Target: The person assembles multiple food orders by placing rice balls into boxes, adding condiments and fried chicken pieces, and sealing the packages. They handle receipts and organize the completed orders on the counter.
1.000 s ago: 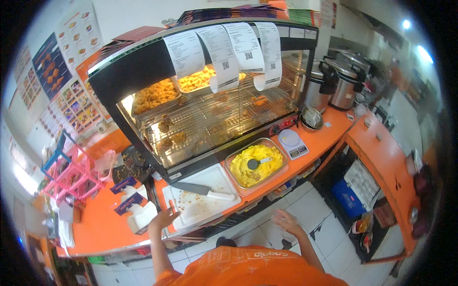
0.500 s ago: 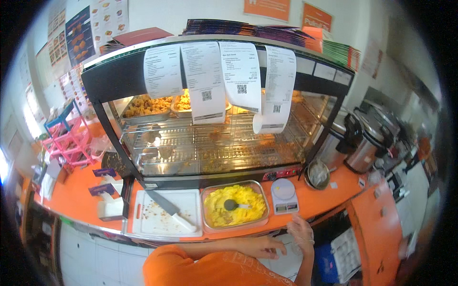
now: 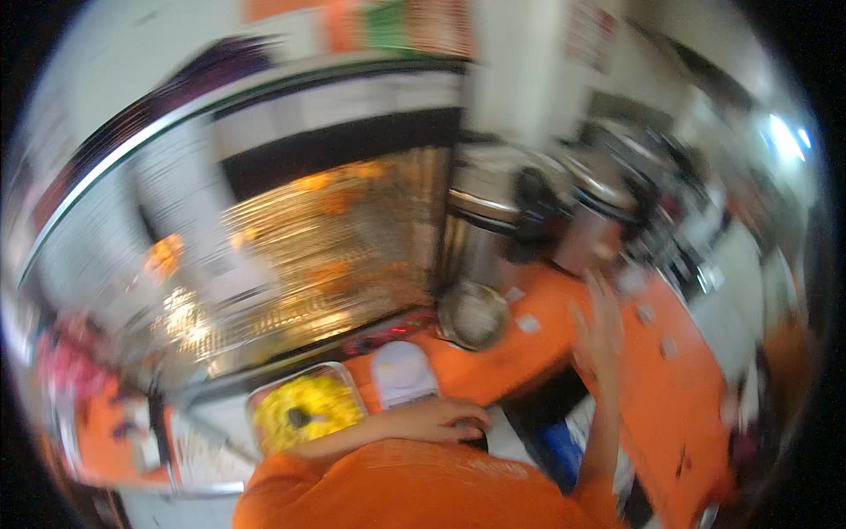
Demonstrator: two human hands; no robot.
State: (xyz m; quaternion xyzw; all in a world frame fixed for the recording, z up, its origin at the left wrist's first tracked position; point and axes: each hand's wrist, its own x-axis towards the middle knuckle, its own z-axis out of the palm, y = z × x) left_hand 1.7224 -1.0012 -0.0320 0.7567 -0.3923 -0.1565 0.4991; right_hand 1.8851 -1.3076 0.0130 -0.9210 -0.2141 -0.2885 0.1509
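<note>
Motion blurs the whole view. My right hand (image 3: 601,331) is stretched forward over the orange counter at the right, fingers extended and nothing visible in them. My left hand (image 3: 441,419) hovers low in front of my body, just below a white kitchen scale (image 3: 404,375); its fingers are loosely bent, with no object showing in them. Left of the scale stands a rectangular tray (image 3: 355,388) of yellow food, with a dark round-headed utensil (image 3: 300,417) in it. A knife (image 3: 211,432) rests on the white cutting board (image 3: 189,454), partly cut off from view by my sleeve.
A lit glass food warmer (image 3: 335,251) fills the back left, with paper slips (image 3: 185,194) hanging over its front. A metal bowl (image 3: 473,316) stands beside it. Behind are steel pots (image 3: 485,212) with dark handles. The orange counter (image 3: 679,370) turns toward me at the right.
The view has swung right, so the warmer, tray and cutting board sit farther left. My right hand has reached forward over the counter; my left hand stays near my body.
</note>
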